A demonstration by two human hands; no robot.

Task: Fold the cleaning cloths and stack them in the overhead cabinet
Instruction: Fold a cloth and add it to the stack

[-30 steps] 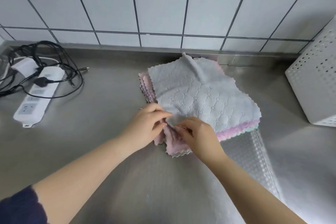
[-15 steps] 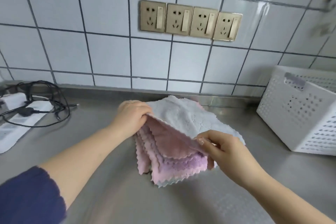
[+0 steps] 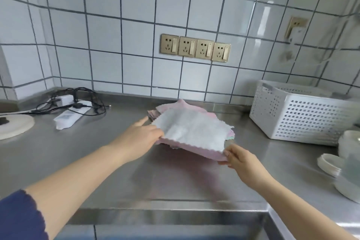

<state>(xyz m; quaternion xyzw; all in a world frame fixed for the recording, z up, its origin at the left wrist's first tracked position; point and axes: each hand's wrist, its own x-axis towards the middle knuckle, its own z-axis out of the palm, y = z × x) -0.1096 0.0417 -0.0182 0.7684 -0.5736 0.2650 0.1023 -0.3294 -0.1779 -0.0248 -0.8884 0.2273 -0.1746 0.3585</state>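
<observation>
A stack of cleaning cloths (image 3: pixel 191 128), white on top with pink and pale green layers beneath, is lifted off the steel counter (image 3: pixel 116 161) at its near edge. My left hand (image 3: pixel 140 138) grips the stack's left near corner, forefinger pointing out. My right hand (image 3: pixel 238 159) pinches the right near corner from below. The far edge of the stack still seems to rest on the counter near the wall. No overhead cabinet is in view.
A white perforated basket (image 3: pixel 300 115) stands at the right. White plates and bowls (image 3: pixel 344 163) sit at the far right edge. A power strip with tangled black cables (image 3: pixel 72 111) and a round white disc (image 3: pixel 13 126) lie at the left. Wall sockets (image 3: pixel 194 47) sit above.
Both hands went from pinching the near corner of the flat stack to holding it by two corners and raising it. The camera tilted up, showing more wall.
</observation>
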